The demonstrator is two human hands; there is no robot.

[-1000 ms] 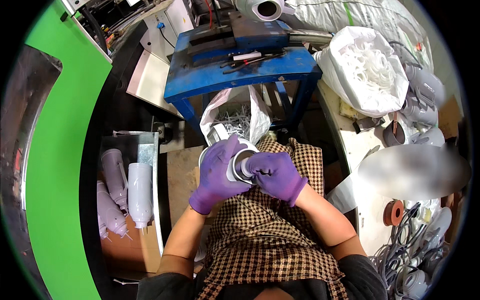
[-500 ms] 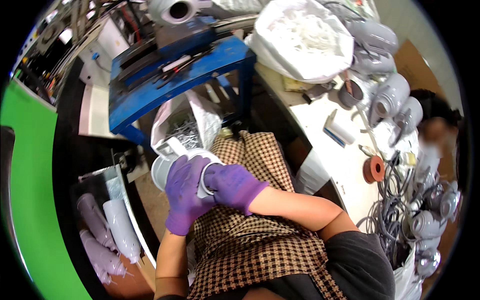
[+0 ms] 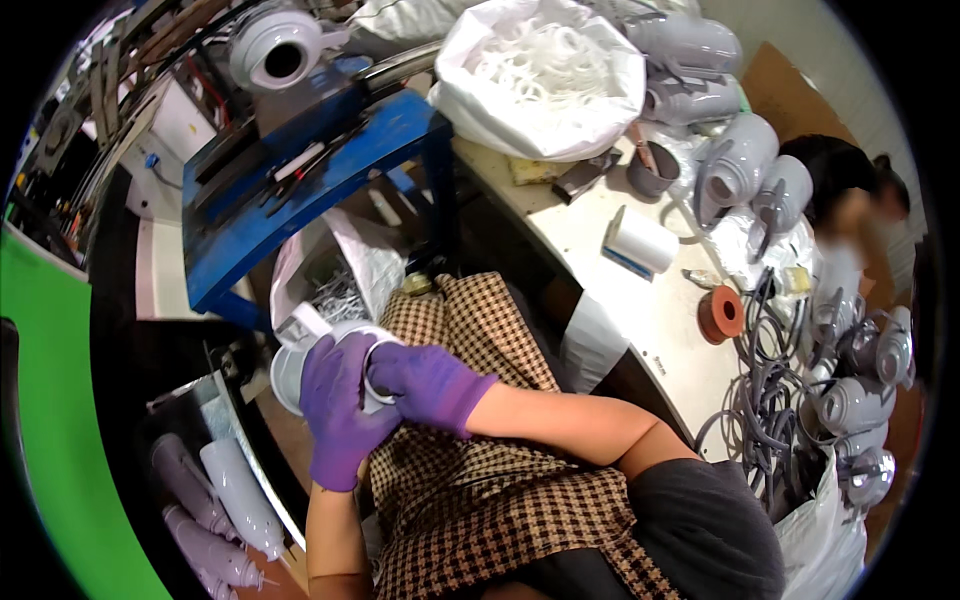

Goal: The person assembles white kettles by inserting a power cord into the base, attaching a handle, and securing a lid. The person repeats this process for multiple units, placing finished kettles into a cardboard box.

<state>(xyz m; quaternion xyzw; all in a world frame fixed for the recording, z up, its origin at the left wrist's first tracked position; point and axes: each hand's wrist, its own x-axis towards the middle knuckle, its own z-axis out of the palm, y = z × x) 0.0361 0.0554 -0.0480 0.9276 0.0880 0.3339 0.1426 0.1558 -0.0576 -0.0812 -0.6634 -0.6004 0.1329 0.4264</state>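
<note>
A light grey plastic housing [image 3: 289, 378], hollow with round open ends and a pale projecting piece, rests tilted in front of my checked apron. My left hand [image 3: 345, 405], in a purple glove, wraps around its body. At the round rim nearer me, my right hand [image 3: 430, 385], gloved in purple too, is closed with fingertips tucked into the opening. Those fingertips are hidden inside, so whether they grip a smaller part cannot be seen. Just beyond the housing stands a white sack [image 3: 345, 262] holding grey metal-looking pieces.
A blue metal bench [image 3: 350, 175] with tools stands ahead. The white table [image 3: 590, 330] on the right carries a sack of white rings [image 3: 545, 65], an orange-brown spool [image 3: 720, 314], grey cables [image 3: 765, 400] and several glossy grey housings [image 3: 740, 160]. More housings [image 3: 243, 495] lie lower left. Another person is at far right.
The view has shifted, so the surroundings sit differently in the picture. Both hands keep their hold on the housing, with my right fingers slightly moved at the rim.
</note>
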